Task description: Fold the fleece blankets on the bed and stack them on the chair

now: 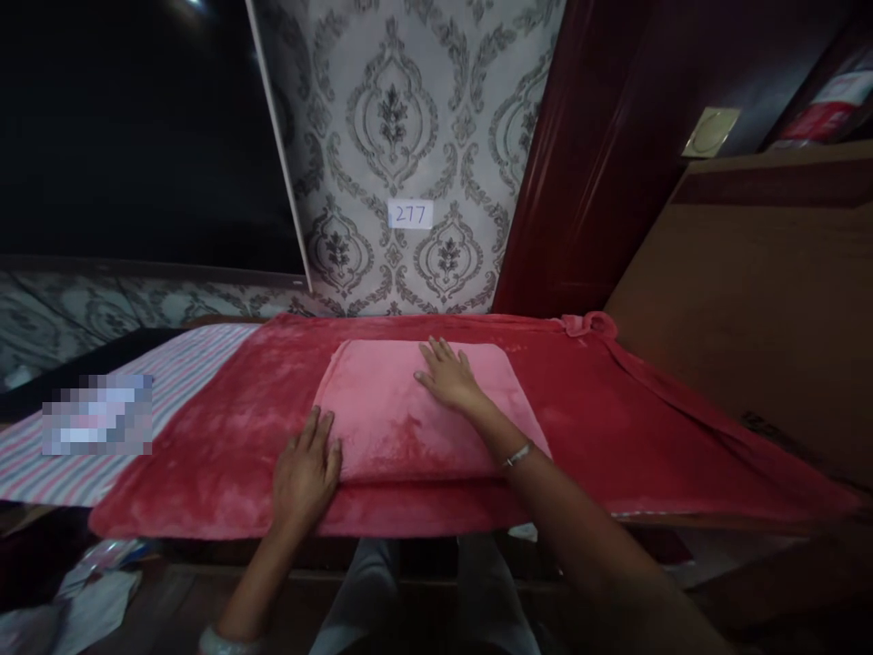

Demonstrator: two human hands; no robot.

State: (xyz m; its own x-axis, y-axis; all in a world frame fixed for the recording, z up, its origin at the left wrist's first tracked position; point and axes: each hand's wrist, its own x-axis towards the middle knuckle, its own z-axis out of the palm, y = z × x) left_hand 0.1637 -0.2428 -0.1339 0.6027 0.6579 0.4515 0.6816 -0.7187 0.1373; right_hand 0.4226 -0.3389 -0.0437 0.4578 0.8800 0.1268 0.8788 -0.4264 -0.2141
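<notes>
A folded pink plush cloth lies in the middle of a red plush blanket spread over a table. My right hand rests flat on the far part of the folded cloth, its fingers spread. At the cloth's near left edge, my left hand lies palm down, partly on the red blanket, with its fingers stretched out. Neither hand grips anything. The palms and the undersides of the fingers are hidden.
Striped fabric shows left of the blanket, with a blurred-out patch on it. A large dark screen hangs at the back left. On the right stands a big cardboard box. A label reading 277 is on the patterned wall.
</notes>
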